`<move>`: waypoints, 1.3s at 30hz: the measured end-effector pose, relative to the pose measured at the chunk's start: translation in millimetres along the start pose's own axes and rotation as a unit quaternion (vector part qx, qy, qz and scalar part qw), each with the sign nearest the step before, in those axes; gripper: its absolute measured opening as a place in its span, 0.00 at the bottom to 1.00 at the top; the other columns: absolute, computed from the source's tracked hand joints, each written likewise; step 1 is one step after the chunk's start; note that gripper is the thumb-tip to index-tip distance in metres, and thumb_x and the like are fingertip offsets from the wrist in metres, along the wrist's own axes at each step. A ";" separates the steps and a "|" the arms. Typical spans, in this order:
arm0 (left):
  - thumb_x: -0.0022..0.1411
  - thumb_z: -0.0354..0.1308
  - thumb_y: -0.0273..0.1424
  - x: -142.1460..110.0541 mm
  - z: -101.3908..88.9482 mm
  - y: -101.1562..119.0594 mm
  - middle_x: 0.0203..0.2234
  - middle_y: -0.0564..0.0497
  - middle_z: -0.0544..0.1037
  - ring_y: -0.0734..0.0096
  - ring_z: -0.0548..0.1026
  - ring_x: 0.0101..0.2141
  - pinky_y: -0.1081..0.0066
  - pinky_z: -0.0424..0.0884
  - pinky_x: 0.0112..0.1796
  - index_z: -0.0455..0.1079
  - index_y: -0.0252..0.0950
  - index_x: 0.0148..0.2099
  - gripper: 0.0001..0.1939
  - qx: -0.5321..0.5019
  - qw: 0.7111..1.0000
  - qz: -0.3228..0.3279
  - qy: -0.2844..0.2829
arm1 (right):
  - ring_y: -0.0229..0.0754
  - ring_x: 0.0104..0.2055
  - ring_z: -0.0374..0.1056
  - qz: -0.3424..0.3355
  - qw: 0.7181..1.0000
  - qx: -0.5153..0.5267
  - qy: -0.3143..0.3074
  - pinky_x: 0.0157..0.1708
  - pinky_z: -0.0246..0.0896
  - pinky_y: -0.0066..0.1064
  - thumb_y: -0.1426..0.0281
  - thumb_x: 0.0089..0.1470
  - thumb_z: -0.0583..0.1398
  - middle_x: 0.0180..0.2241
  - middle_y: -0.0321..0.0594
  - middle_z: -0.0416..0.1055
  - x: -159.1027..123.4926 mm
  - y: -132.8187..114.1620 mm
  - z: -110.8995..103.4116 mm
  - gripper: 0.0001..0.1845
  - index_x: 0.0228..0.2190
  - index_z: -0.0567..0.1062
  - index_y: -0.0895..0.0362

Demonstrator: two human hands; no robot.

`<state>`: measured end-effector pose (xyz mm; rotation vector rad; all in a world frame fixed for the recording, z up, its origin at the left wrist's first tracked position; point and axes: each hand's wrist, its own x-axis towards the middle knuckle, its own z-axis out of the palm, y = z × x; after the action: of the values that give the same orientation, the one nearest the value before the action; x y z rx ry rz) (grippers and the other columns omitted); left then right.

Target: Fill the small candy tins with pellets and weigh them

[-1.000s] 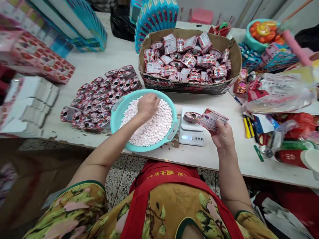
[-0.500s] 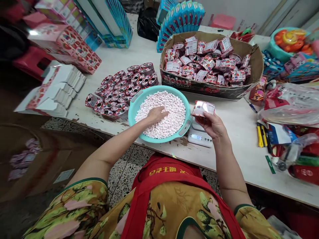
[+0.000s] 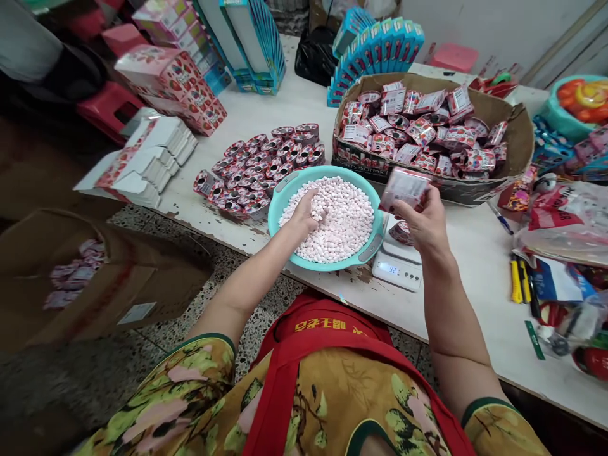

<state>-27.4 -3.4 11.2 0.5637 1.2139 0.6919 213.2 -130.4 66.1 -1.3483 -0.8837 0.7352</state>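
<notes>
My left hand (image 3: 303, 218) is cupped, palm turned up, around a heap of small white candies (image 3: 320, 208) over a turquoise basin (image 3: 274, 223). Many more pale candies (image 3: 339, 237) fill that basin. In my right hand (image 3: 430, 221), thumb in front, is a small red-and-white printed candy pack (image 3: 406, 188), slightly blurred and tilted. Below it stands a white digital scale (image 3: 397, 272) whose display seems to read 92. Another printed pack (image 3: 401, 233) rests on the scale, partly hidden by my right hand.
Left of the basin, several open printed packs (image 3: 261, 166) stand in rows. A cardboard box (image 3: 510, 136) behind the scale is full of packs. Folded white cartons (image 3: 156, 155) lie at the left; cutters (image 3: 520, 278) and plastic bags (image 3: 551, 215) at the right.
My left hand has turned from palm-down on the candies to palm-up with a handful. My right hand has raised and tilted its pack, uncovering another on the scale. The camera view has shifted left.
</notes>
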 end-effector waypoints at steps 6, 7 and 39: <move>0.63 0.62 0.45 -14.9 7.3 26.1 0.24 0.50 0.70 0.78 0.67 0.21 0.78 0.59 0.18 0.67 0.38 0.38 0.15 -0.101 0.991 0.056 -0.069 | 0.50 0.47 0.73 -0.036 0.991 -0.106 -0.066 0.55 0.69 0.46 0.61 0.38 0.72 0.42 0.41 0.77 5.7 9.0 53.8 0.26 0.43 0.80 0.53; 0.63 0.62 0.46 -18.1 11.1 32.9 0.24 0.50 0.70 0.76 0.68 0.21 0.77 0.61 0.18 0.67 0.37 0.38 0.17 -0.101 0.988 0.082 -0.080 | 0.50 0.46 0.73 -0.031 0.990 -0.111 -0.085 0.54 0.70 0.46 0.62 0.38 0.71 0.42 0.41 0.77 4.5 11.3 63.1 0.26 0.43 0.80 0.53; 0.60 0.67 0.54 -37.7 69.5 35.7 0.19 0.60 0.66 0.79 0.68 0.19 0.76 0.67 0.23 0.63 0.39 0.33 0.25 -0.057 0.955 0.287 -0.034 | 0.52 0.43 0.76 0.000 0.967 -0.194 -0.167 0.45 0.69 0.39 0.60 0.43 0.68 0.37 0.43 0.81 -4.0 16.9 111.9 0.22 0.40 0.80 0.58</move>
<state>26.1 -9.2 79.3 0.8489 0.9351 1.2143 114.9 -76.6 49.7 -1.5926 -1.3495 0.8334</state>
